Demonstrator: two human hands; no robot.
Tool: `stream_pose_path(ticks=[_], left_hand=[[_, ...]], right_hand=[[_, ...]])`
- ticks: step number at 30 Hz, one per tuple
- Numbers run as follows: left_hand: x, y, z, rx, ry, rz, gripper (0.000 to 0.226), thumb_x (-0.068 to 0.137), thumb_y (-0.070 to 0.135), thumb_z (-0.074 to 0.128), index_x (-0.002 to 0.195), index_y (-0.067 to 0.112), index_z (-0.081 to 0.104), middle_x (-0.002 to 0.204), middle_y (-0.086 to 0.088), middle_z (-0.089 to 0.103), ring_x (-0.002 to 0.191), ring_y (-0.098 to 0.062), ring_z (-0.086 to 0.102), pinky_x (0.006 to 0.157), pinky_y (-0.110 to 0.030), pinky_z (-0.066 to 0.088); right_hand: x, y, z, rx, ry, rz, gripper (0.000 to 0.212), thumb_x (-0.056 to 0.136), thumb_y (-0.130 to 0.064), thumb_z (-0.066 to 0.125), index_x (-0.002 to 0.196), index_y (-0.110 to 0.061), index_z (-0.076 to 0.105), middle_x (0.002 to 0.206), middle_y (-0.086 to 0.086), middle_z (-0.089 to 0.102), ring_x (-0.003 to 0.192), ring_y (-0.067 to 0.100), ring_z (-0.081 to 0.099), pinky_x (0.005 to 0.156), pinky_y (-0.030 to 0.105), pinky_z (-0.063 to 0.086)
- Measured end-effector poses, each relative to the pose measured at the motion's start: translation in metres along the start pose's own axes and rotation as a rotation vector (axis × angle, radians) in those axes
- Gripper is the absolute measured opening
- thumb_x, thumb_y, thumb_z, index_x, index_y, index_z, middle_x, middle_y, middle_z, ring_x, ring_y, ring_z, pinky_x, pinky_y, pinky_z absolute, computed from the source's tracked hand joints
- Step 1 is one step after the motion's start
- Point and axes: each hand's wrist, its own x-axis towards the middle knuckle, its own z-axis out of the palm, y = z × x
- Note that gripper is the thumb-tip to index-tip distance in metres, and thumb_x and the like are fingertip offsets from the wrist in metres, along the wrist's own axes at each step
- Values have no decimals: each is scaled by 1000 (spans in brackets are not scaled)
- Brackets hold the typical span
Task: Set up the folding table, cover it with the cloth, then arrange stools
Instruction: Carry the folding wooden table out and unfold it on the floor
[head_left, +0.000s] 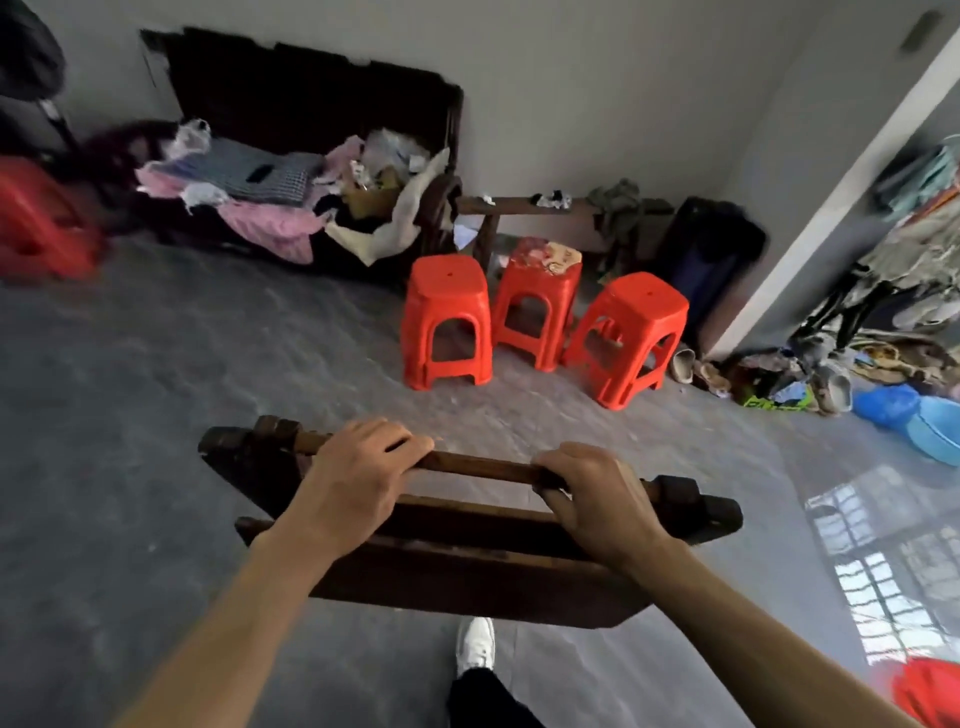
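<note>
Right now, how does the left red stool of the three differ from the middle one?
The left stool has a bare red seat with a small hole; the middle stool has patterned cloth or paper on its seat. The left stool stands nearer the camera; the middle stool sits further back, by the wooden bench. Both are upright red plastic stools on the floor.

We have the folding table (457, 566) still folded: a dark brown wooden frame held off the floor, its flat panels stacked close and tilted, a lighter wooden crossbar (483, 464) along its top edge. Beyond it three red plastic stools stand upright near the far wall: the left stool (449, 327), the middle stool (537, 301) just behind it, its seat covered with a patterned cloth (553, 257), and the right stool (631, 335) turned at an angle.
</note>
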Motion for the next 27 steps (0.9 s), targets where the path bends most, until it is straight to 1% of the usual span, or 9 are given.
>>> stream_pose_path(ticks=[2,6,9,11,14,17,21,24,27], left_hand=[[9,-20,6,15,-30,-48,36,77,11,76,112,13,67,96,-1,66,87,-23,63,75,-39,53],[31,-55,23,31,-81,-104,37,78,17,78,112,15,65,96,1,64,88,-21,63,79,-36,51],[48,-80,40,16,-117,-154,38,78,18,78,113,18,62,96,2,62,85,-21,62,73,-37,52],[56,-95,53,-3,-145,-183,38,76,17,79,111,19,63,95,1,63,83,-22,62,71,-38,53],[66,-119,76,-44,-191,-222,40,69,15,85,104,19,66,94,1,64,81,-21,63,70,-35,54],[77,-151,108,-98,-232,-251,45,64,12,87,101,20,64,93,0,64,79,-23,64,68,-34,56],[92,-196,156,-158,-269,-233,47,61,8,87,101,19,63,95,1,63,84,-22,63,73,-40,56],[105,-226,195,-202,-272,-199,44,64,6,85,101,19,64,94,1,62,84,-22,62,72,-40,54],[119,-251,239,-232,-283,-135,38,68,6,81,100,18,64,94,0,61,84,-23,61,73,-39,52]], right_hand=[[32,8,15,34,-8,-29,4,87,-22,63,87,-24,65,77,-10,54,73,12,51,60,29,40],[91,30,40,80,-57,-67,5,85,-21,63,81,-25,62,74,-9,56,71,14,52,62,38,47],[129,45,57,98,-107,-70,7,84,-19,62,82,-26,60,76,-9,56,72,14,53,64,37,47],[148,51,69,102,-147,-55,9,81,-16,62,84,-25,61,78,-7,57,75,16,53,65,36,46],[172,58,91,123,-193,-15,18,74,-10,64,84,-25,63,77,-7,56,75,18,53,64,33,42],[198,63,119,100,-216,39,19,73,-8,63,82,-24,63,75,-5,58,72,18,53,64,35,46],[227,76,163,74,-191,135,22,76,-8,63,88,-25,67,77,-6,59,73,18,54,67,34,46],[243,90,199,75,-197,192,24,78,-10,66,95,-27,68,81,-8,62,75,16,56,71,33,47],[255,110,235,86,-200,251,26,77,-9,70,96,-27,68,81,-7,61,75,17,56,71,36,49]])
